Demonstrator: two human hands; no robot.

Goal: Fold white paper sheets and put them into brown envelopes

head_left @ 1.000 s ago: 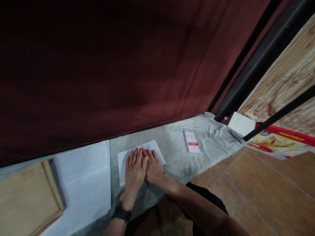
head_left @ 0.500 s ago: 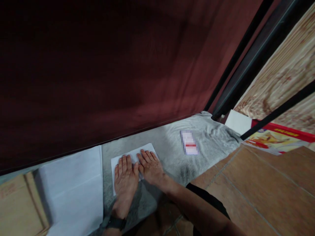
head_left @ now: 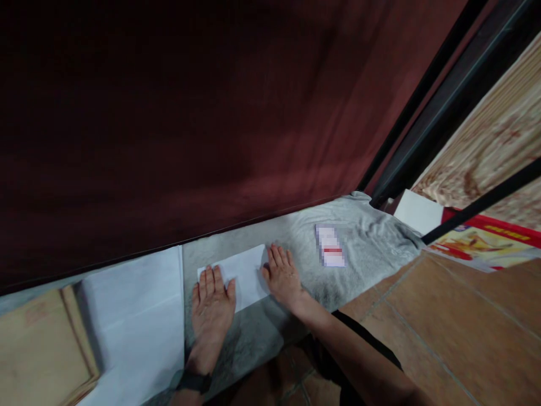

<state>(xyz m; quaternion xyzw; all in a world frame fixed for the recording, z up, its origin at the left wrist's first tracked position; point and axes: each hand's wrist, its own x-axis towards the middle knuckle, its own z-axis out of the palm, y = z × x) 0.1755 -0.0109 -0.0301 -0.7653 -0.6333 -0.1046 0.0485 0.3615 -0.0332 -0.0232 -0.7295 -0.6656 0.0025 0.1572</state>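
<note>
A small white sheet of paper (head_left: 247,276), which looks folded, lies on a grey cloth (head_left: 257,332). My left hand (head_left: 213,304) rests flat on its left end, fingers stretched out and thumb apart. At the right end, my right hand (head_left: 285,276) lies with fingers extended over the edge of the paper. Neither hand grips anything. Whether the paper has more layers underneath, I cannot tell. A black band circles my left wrist.
Larger white sheets (head_left: 139,321) lie at the left, with a brown paper packet (head_left: 42,338) partly over them. A pixelated pale slip (head_left: 331,245) sits on the cloth to the right. Beyond are a red-and-yellow printed package (head_left: 482,242), a black bar (head_left: 486,197) and floor tiles (head_left: 456,321).
My hands have moved apart: the right slid to the paper's right end, the left stays at its left end. More of the paper's middle shows. The view has shifted slightly.
</note>
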